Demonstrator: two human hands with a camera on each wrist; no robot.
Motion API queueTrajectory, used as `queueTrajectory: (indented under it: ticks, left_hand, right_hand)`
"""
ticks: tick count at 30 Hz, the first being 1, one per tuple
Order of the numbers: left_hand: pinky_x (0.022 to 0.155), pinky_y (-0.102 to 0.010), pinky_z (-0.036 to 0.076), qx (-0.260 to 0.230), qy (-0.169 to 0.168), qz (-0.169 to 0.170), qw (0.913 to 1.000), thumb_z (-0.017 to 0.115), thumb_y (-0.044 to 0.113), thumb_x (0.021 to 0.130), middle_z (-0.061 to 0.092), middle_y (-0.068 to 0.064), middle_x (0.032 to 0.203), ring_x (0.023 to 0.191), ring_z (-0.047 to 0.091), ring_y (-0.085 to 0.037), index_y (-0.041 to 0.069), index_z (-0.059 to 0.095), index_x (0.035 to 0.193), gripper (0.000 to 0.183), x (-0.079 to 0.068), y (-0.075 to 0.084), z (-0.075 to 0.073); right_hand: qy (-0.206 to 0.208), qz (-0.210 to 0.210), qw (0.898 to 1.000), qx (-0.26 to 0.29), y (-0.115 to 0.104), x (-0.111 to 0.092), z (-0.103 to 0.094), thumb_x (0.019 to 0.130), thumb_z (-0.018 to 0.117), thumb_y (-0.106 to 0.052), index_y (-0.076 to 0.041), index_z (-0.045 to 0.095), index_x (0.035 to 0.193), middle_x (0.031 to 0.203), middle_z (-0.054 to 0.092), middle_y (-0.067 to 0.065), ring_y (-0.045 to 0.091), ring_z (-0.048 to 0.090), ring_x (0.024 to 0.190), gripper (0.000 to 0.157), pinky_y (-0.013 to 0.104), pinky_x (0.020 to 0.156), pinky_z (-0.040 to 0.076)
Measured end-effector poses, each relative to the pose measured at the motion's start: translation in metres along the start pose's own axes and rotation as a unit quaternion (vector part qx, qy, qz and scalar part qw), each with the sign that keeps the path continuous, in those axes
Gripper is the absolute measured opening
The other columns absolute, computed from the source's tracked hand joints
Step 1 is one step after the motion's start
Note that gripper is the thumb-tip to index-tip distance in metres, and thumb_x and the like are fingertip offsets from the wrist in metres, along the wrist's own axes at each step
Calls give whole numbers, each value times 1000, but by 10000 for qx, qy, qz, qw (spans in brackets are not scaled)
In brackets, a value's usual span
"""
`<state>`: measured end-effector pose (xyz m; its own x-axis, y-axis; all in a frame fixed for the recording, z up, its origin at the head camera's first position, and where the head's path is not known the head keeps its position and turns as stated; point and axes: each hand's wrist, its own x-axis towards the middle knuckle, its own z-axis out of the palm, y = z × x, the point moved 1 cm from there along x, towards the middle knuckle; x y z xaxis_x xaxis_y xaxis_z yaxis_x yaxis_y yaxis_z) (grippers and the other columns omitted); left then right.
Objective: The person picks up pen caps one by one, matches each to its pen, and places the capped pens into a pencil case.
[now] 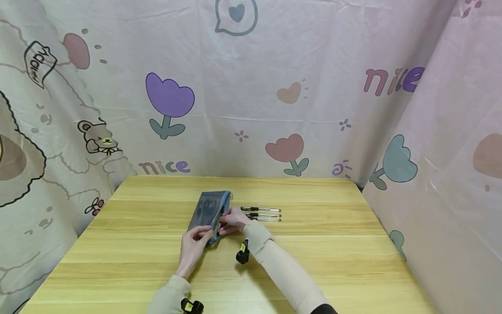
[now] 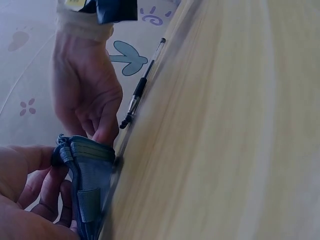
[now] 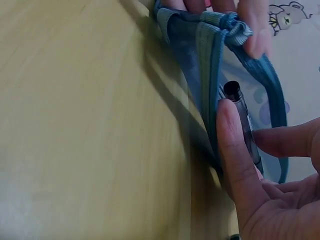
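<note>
A blue-grey zippered pencil case point(image 1: 205, 211) with see-through sides lies on the wooden table, its zip side facing right and gaping. The left hand point(image 1: 192, 245) grips its near end, thumb against fingers over the zip corner, as the left wrist view shows. At the opening is the right hand point(image 1: 234, 220), thumb on one side and index finger on the other of a black pen point(image 3: 243, 120) that sits within the zip edges. Part of that pen is hidden by the case and fingers.
Three clear-barrelled pens with black grips point(image 1: 260, 214) lie side by side just right of the case, partly behind the right wrist. A printed cloth point(image 1: 235, 131) hangs behind the table point(image 1: 333, 253) and along both sides. Each wrist wears a small black camera.
</note>
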<state>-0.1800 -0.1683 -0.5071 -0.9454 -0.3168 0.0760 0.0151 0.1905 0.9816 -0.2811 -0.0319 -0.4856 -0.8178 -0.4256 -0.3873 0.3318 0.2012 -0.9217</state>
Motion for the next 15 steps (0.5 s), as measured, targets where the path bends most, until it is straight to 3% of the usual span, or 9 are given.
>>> queueTrajectory:
  ticks: [5,7,10,13,15]
  left_hand:
    - [62,-16,44,22,0,87,10000,74,5,90,73,-16,81,66,56,0,-7,73,105,20,0,-2,1]
    - [61,-16,44,22,8,35,10000,73,3,90,73,-18,81,65,55,0,-8,73,105,19,0,-1,1]
    - [60,-17,43,26,21,6,10000,72,1,90,72,-23,82,65,55,-2,-10,72,106,19,0,0,1]
    - [62,-16,44,17,52,51,10000,72,1,90,72,-23,84,66,55,-1,-10,72,105,19,0,-1,1]
    - [63,-15,44,3,77,109,9999,73,2,89,73,-21,84,67,56,0,-8,72,105,19,-1,0,1]
  right_hand:
    - [-173,-170,9995,-182,2,6,5,93,58,6,8,63,84,84,71,30,16,66,52,11,35,69,63]
    - [-221,-226,9992,-239,3,6,6,91,57,9,8,61,81,88,71,33,15,65,51,11,33,66,62]
    - [-153,-307,9990,-290,2,2,6,91,56,10,9,60,92,100,68,38,13,63,52,4,30,64,62]
    - [-110,-637,9974,-318,6,-3,0,93,57,8,12,61,107,99,69,31,12,63,56,15,27,62,60]
    - [-10,-1020,9929,-614,10,-9,-6,93,58,6,12,60,112,96,69,25,12,63,59,20,26,61,59]
